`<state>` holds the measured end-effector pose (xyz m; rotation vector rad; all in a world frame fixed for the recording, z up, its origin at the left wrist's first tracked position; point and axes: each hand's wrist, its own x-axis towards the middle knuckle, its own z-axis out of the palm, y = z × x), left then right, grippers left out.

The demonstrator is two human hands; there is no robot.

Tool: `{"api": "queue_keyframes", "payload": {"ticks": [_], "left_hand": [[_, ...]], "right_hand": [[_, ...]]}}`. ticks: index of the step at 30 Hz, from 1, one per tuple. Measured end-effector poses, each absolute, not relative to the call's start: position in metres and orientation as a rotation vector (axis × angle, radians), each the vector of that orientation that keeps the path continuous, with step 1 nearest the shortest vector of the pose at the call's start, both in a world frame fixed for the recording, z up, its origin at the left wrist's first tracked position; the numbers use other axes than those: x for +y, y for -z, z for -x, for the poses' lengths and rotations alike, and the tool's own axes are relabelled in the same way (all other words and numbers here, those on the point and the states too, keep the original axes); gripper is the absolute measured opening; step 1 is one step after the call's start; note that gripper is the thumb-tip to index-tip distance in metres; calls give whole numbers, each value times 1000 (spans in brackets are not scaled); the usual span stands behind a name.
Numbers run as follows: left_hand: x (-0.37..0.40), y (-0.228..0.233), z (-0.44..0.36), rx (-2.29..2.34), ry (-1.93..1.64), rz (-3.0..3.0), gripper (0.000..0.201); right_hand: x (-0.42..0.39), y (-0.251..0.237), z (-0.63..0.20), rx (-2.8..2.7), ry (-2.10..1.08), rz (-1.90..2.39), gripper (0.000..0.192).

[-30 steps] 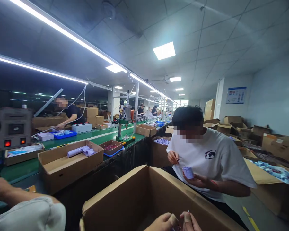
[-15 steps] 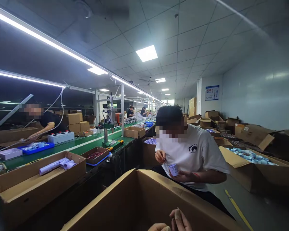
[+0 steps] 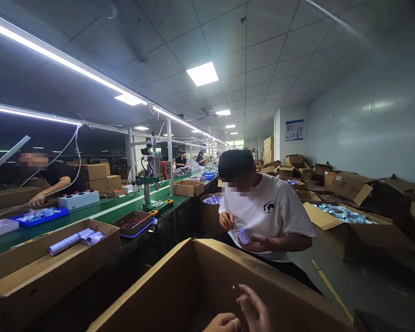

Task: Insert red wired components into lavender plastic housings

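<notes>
Green conveyor bench [image 3: 107, 210] along the left, bearing open cardboard boxes [image 3: 55, 258], a blue tray [image 3: 39, 216], a brown tray of small dark parts [image 3: 133, 223], a white switch box [image 3: 78, 199] and a bench press [image 3: 152, 175].

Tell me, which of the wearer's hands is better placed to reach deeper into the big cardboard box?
Probably the right hand: it is raised with fingers spread above the big cardboard box, while the left hand is mostly cut off by the frame's bottom edge.

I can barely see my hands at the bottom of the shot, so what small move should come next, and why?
Probably lower both hands a little into the big cardboard box and tip the view down. The right hand and left hand sit close together at the frame's bottom edge above the box opening, and whether they hold anything is too cut off to tell.
</notes>
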<state>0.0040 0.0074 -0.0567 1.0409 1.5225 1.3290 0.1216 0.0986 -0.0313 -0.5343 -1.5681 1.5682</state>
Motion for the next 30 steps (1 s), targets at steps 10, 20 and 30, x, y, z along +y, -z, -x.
{"api": "queue_keyframes", "payload": {"ticks": [10, 20, 30], "left_hand": [[-1, 25, -16, 1152, -1708, -733, 37], [8, 29, -24, 1073, -1719, -638, 54], [-5, 7, -23, 842, -1645, -434, 57]], "right_hand": [[86, 24, -127, -1797, -1686, 338, 43], [75, 27, -119, -1596, -1618, 428, 48], [93, -8, -138, -1123, -1887, 599, 63]]}}
